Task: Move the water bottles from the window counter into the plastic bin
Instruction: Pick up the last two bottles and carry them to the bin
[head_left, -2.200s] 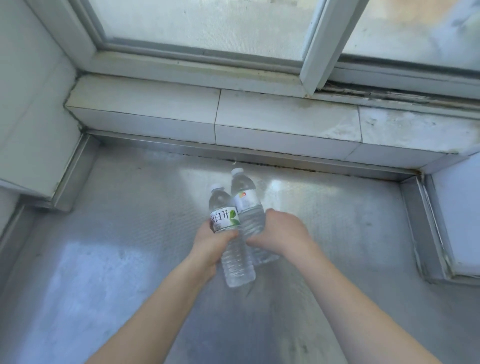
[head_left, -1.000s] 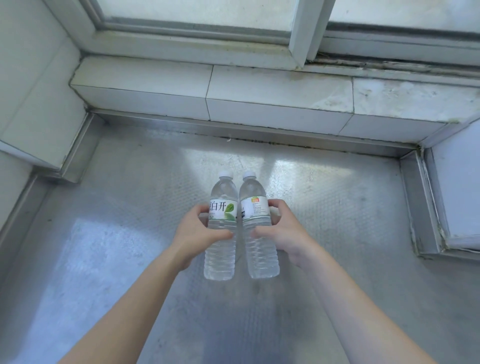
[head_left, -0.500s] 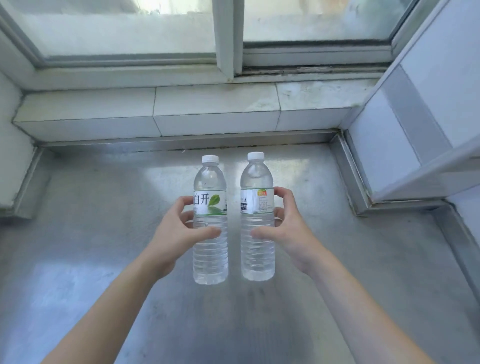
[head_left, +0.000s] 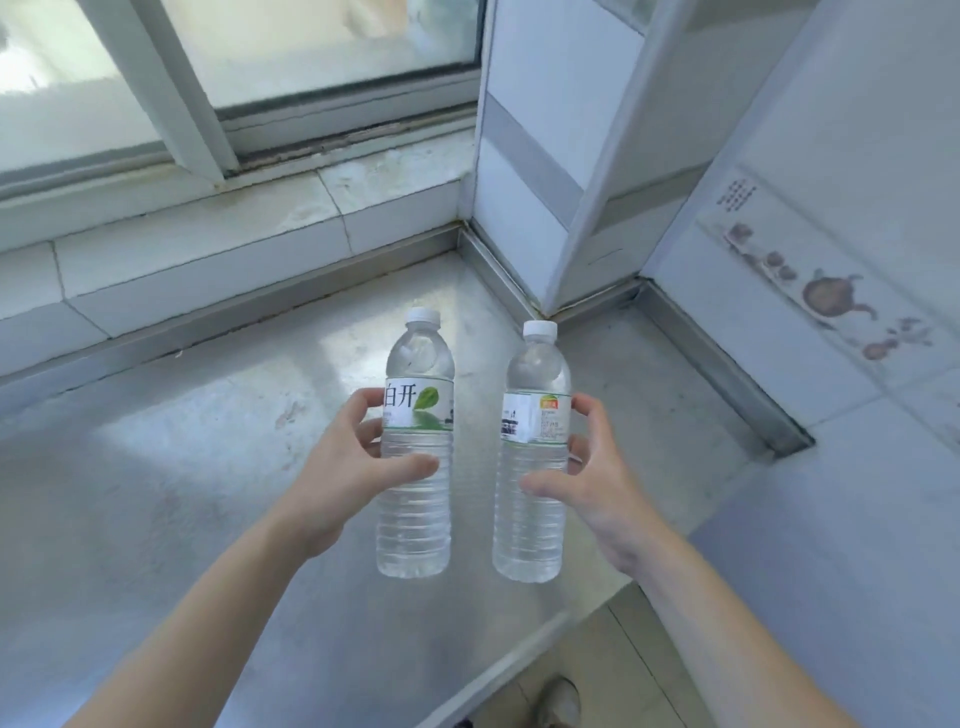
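Left hand (head_left: 343, 467) is gripping the leaf-label bottle (head_left: 415, 457), centre frame | right hand (head_left: 597, 467) is gripping the orange-tag bottle (head_left: 532, 457) just beside | both are being held upright above the tabletop (head_left: 156, 493) | judged full, heavy, thin-walled, slippery: ribbed waist is being favoured | bin is not being shown

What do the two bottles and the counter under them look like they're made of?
Both bottles, left and right: clear, ribbed, probably thin plastic, with white caps and paper-like labels. Counter: grey, dully shiny, with a raised rim, probably stainless steel.
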